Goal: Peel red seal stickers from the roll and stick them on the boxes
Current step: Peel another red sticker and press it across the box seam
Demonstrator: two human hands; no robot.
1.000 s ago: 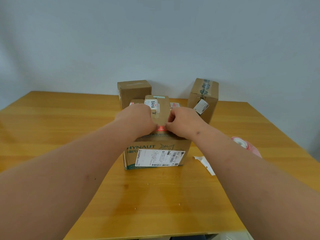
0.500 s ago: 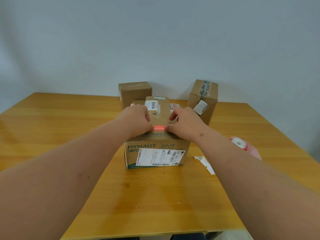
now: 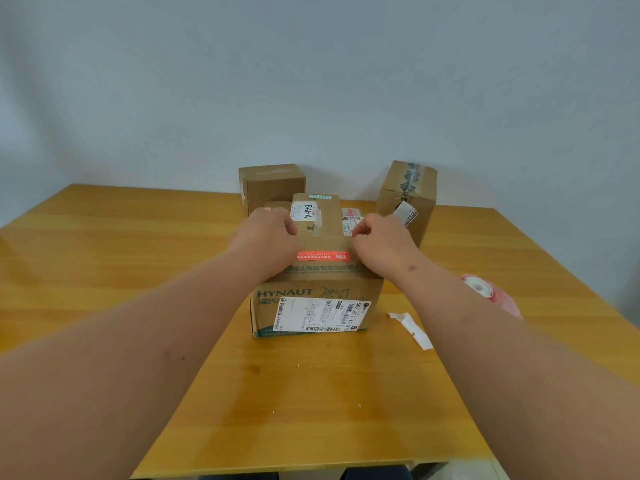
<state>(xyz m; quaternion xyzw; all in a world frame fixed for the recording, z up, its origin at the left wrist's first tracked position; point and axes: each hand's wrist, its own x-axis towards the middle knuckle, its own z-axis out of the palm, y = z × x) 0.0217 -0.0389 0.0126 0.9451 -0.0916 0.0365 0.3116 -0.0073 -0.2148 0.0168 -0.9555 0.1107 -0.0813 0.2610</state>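
A red seal sticker [image 3: 323,256] lies flat across the top of the HYNAUT cardboard box [image 3: 311,289] at the table's middle. My left hand [image 3: 268,237] rests on the box top at the sticker's left end, fingers curled under. At the sticker's right end my right hand [image 3: 381,242] rests the same way, fingers curled. Neither hand holds anything. The red sticker roll [image 3: 485,289] lies on the table to the right, partly hidden behind my right forearm.
A smaller box with a BAHA label [image 3: 329,216] sits just behind my hands. Two more cardboard boxes stand at the back, one on the left [image 3: 273,185] and one on the right [image 3: 408,199]. A white backing strip [image 3: 412,327] lies on the wooden table [image 3: 104,271].
Both hands have slid apart along the sticker, left hand leftward and right hand rightward. The red sticker, mostly covered before, now shows nearly whole.
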